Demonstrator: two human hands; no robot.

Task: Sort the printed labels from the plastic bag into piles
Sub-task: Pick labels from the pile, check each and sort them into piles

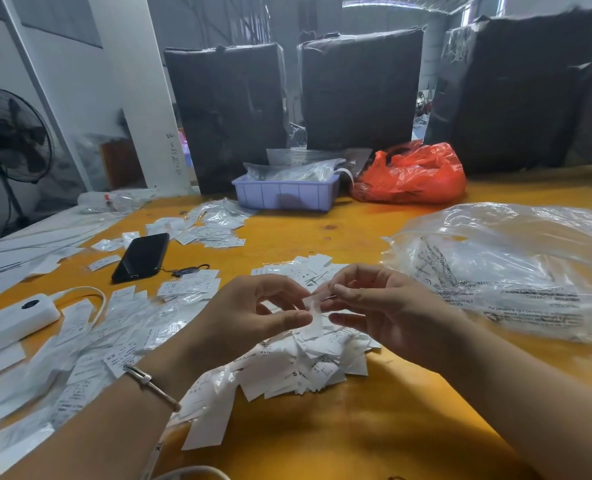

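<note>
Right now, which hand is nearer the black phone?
Left. The left hand is just right of the black phone; the right hand lies farther right, beyond the held label.

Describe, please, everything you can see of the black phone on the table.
The phone is a slim black slab with rounded corners and a glossy, dark, unlit face. It lies flat on the yellow table, angled so one short end, which has a port, points toward the person. A dark strap lies by its near right corner; whether it is attached is unclear. White labels lie around it; neither hand touches it.
</note>
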